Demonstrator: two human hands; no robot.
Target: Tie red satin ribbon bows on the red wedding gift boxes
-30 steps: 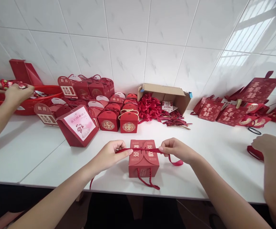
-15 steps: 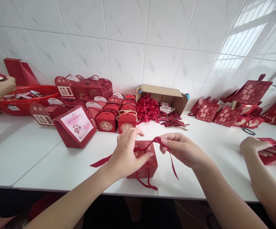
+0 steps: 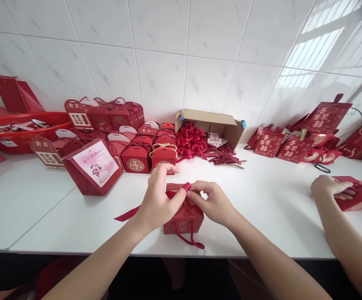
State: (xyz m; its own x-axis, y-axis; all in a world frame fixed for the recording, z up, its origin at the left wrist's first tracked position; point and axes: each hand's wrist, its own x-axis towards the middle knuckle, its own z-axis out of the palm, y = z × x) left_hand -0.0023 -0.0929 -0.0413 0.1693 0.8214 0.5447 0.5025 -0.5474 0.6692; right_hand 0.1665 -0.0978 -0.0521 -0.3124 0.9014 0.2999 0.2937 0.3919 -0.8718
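Observation:
A small red gift box with a twisted rope handle hanging down its front stands before me. My left hand is over its left side, thumb and index finger spread in a C, with the red ribbon passing at the thumb tip. Its lower fingers are hidden. Meeting that thumb above the lid, my right hand is closed in a pinch on the ribbon. The ribbon's other end sticks out leftward from behind my left hand.
Several red gift boxes and a pink-labelled box stand at the left, beside a red basket. A cardboard box holds ribbons. More boxes are at the right, near another person's hand on a red box.
My right hand has moved left, bringing the ribbon to my left thumb over the box. Another person's hand at the far left has left the view. The camera has shifted slightly.

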